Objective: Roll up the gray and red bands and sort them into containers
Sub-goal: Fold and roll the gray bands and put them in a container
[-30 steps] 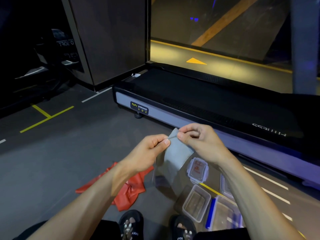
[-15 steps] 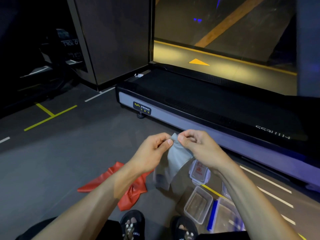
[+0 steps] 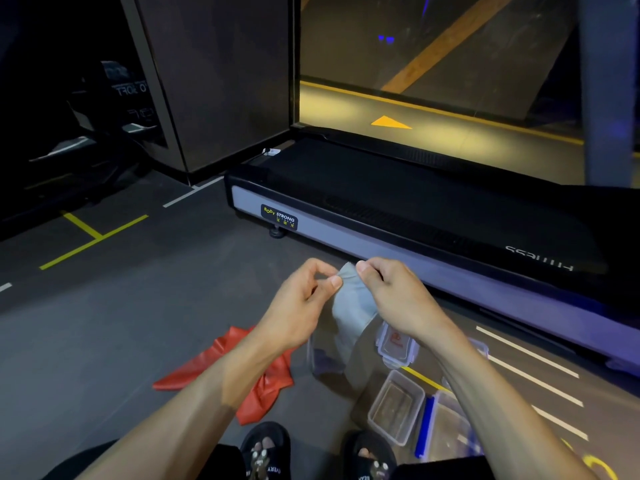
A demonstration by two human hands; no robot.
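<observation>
Early stage: both hands, left (image 3: 304, 299) and right (image 3: 391, 292), pinch the gray band (image 3: 353, 306) top edge, roll barely begun; red band (image 3: 242, 372) unrolled on floor, containers (image 3: 396, 408) empty.

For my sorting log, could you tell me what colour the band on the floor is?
Red, seen in the head view.
</observation>
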